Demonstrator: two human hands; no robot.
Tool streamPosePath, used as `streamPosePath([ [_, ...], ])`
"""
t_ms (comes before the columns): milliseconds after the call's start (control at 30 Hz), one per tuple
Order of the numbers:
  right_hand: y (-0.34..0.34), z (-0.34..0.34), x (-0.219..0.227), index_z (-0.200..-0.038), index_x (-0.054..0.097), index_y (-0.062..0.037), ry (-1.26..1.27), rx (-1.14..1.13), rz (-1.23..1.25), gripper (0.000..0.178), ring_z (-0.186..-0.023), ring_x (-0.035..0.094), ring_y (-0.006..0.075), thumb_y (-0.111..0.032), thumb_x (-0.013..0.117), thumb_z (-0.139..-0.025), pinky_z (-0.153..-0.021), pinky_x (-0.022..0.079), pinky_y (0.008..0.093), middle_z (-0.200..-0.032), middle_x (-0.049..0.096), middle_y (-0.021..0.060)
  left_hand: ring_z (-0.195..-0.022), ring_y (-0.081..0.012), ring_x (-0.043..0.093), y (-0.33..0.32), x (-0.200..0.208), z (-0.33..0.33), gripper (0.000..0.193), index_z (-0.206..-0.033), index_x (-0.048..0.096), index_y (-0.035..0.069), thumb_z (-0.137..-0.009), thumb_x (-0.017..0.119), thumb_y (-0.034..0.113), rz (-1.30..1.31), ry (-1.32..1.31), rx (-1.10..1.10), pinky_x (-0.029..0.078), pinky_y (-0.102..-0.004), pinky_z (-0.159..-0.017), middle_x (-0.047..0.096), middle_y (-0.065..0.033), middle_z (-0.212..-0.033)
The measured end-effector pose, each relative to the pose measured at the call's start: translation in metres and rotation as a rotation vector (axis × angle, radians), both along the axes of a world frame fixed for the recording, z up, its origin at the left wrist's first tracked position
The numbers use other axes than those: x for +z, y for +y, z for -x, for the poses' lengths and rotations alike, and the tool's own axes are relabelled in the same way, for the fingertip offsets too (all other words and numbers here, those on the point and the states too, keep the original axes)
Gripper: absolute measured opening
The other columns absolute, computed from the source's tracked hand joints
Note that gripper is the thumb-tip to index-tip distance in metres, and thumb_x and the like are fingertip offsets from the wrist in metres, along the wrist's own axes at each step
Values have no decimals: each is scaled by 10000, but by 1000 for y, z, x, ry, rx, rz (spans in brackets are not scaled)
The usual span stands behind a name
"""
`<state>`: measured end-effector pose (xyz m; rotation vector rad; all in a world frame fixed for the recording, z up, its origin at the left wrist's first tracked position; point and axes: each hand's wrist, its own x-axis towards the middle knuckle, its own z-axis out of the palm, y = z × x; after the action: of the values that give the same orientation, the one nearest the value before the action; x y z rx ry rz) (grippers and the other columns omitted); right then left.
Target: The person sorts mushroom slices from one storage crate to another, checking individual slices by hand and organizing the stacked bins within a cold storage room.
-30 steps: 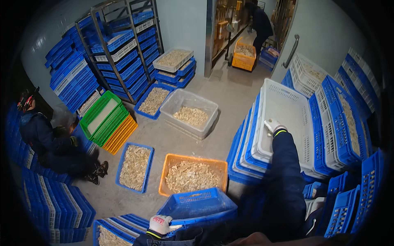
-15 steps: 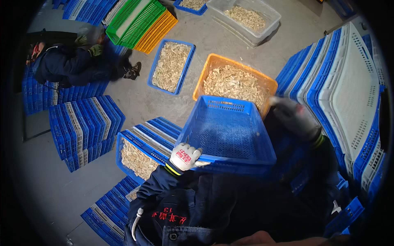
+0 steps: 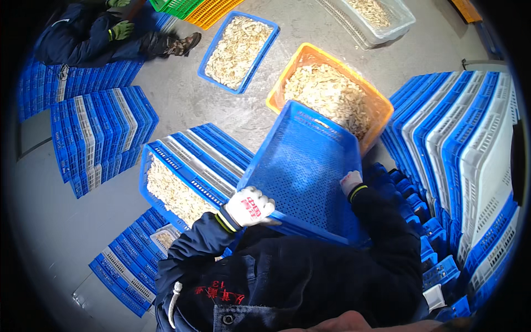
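A shallow blue plastic crate with a perforated bottom is held in front of my body, bare inside. My left hand, in a white glove with red print, is closed around its near left rim. On the right side rim, my gloved right hand is closed too; its fingertips are partly hidden. The crate's far edge overlaps an orange tub lined with clear film. Pale, sliced dried pieces fill that tub.
Stacked blue and white crates stand right, left and near left, the last topped by pale pieces. A blue crate and a clear tub of pieces sit on the floor. Another person is at far left.
My right hand has come in from beyond the right side to the crate's right rim. The crate has turned slightly, and the whole view has shifted.
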<state>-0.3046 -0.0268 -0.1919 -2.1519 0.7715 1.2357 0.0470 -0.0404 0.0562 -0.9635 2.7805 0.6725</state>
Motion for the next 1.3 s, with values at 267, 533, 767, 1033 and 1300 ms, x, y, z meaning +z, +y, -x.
streamPosePath([
  [267, 55, -16, -35, -1083, 744, -205, 347, -74, -27, 304, -1002, 673, 198, -247, 553, -850, -677, 429, 441, -1071, 722, -26, -618, -203, 592, 29, -30, -30, 242, -950, 642, 122, -802, 627, 312, -130, 45, 72, 482, -343, -591, 563, -4, -655],
  [533, 59, -20, -47, -1023, 764, -204, 382, -183, -77, 284, -926, 691, 152, -239, 543, -849, -585, 433, 380, -1003, 728, -27, -642, -214, 586, 44, -43, -47, 582, -957, 649, 82, -660, 752, 572, -209, 67, 130, 478, -341, -646, 565, -26, -674],
  [767, 50, -35, 9, -1122, 732, -182, 228, -200, -149, 314, -970, 701, 208, -244, 525, -894, -692, 515, 428, -1073, 732, 14, -624, -242, 573, 24, -39, -40, 528, -903, 657, 69, -697, 737, 548, -314, 39, 151, 463, -361, -644, 573, -50, -652],
  [1033, -29, -161, -104, -1236, 562, -2, -897, -1382, 294, 436, -1105, 604, 351, -176, 619, -840, -967, 472, 413, -1182, 631, 220, -720, -242, 633, 34, -55, -70, 193, -1144, 545, 173, -985, 452, 227, -610, -49, 90, 499, -357, -715, 681, -7, -1104],
  [1300, -40, -293, -134, -1114, 556, -5, -1244, -1829, 160, 367, -919, 636, 266, 9, 682, -770, -836, 525, 356, -1016, 625, 141, -674, -236, 620, 36, -72, -64, 454, -1067, 579, 105, -759, 762, 385, -481, 14, 282, 499, -344, -698, 627, -6, -713],
])
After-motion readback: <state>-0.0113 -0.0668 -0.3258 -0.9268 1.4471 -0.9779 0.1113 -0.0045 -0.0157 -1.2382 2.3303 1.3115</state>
